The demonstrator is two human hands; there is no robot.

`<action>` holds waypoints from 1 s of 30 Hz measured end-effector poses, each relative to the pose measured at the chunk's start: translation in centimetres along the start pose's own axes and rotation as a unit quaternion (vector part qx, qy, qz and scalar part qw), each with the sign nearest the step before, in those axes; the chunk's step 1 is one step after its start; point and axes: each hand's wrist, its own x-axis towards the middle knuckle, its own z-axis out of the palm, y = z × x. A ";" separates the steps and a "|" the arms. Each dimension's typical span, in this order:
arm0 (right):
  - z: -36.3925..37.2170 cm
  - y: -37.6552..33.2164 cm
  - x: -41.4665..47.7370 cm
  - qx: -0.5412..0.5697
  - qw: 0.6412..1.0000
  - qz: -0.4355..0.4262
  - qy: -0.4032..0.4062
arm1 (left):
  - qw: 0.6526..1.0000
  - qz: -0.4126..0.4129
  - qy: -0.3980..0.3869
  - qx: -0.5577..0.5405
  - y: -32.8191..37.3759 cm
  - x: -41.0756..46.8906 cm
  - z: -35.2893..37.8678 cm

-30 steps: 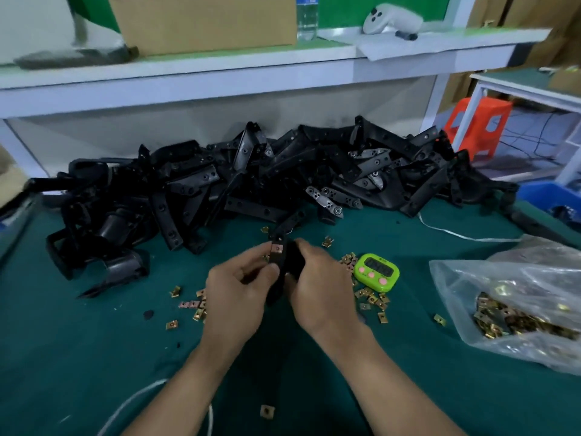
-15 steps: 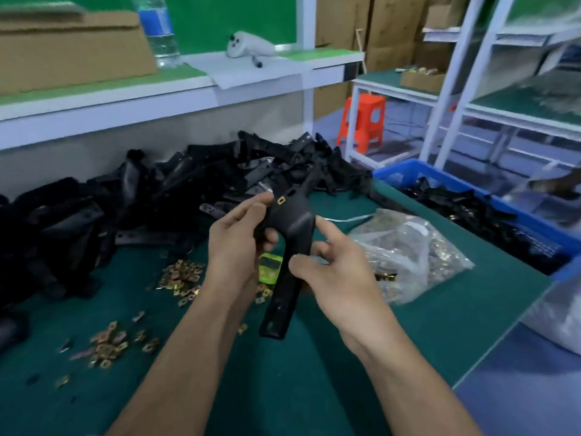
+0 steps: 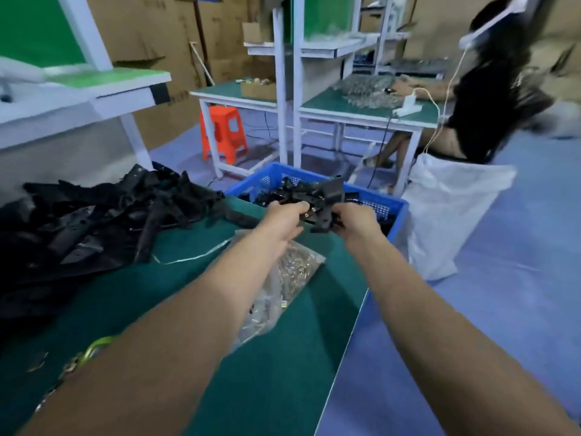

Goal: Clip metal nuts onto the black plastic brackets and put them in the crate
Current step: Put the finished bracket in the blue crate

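Pinching the black bracket (image 3: pixel 331 191) between both grips, left hand (image 3: pixel 281 220) and right hand (image 3: pixel 356 221), just over the near rim of the blue crate (image 3: pixel 394 212) at one o'clock of the tabletop (image 3: pixel 283 388), the person is risking an early release bouncing it off the rim onto the floor (image 3: pixel 503 309).

Left hand (image 3: pixel 283 219) and right hand (image 3: pixel 356 221) hide much of the blurred bracket (image 3: pixel 331 191).

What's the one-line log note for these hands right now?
stage: placing | left-hand grip: holds black plastic bracket | right-hand grip: holds same bracket | position: above blue plastic crate | released: not yet
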 end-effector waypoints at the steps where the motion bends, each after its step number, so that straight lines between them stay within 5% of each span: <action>1: 0.7 -0.1 2.3 0.021 0.999 0.035 -0.002 | 1.000 -0.003 0.007 0.028 0.3 0.7 -0.3; 4: 2.2 1.7 5.5 -0.136 0.990 0.047 -0.013 | 0.997 0.034 0.019 0.073 0.9 2.5 -2.1; 7: 3.1 5.8 4.5 -0.329 0.941 -0.077 0.001 | 0.990 0.083 0.084 0.077 0.8 3.3 -5.2; 10: 3.6 7.7 2.2 -0.334 0.931 -0.145 0.012 | 0.982 0.077 0.168 0.033 -0.2 3.4 -8.3; 14: 5.1 5.6 -0.3 -0.359 0.917 -0.173 -0.002 | 0.977 0.100 0.173 -0.080 -1.3 1.4 -10.7; 19: 10.9 3.3 -6.5 -0.340 0.902 -0.225 -0.142 | 0.950 0.131 0.232 -0.164 -2.0 -2.3 -15.0; 25: 20.1 6.4 -14.8 -0.491 0.751 -0.304 -0.319 | 0.869 0.072 0.402 -0.278 -4.2 -6.7 -23.8; 30: 27.7 11.0 -19.1 -0.582 0.620 -0.311 -0.424 | 0.817 0.086 0.566 -0.068 -7.4 -11.9 -29.8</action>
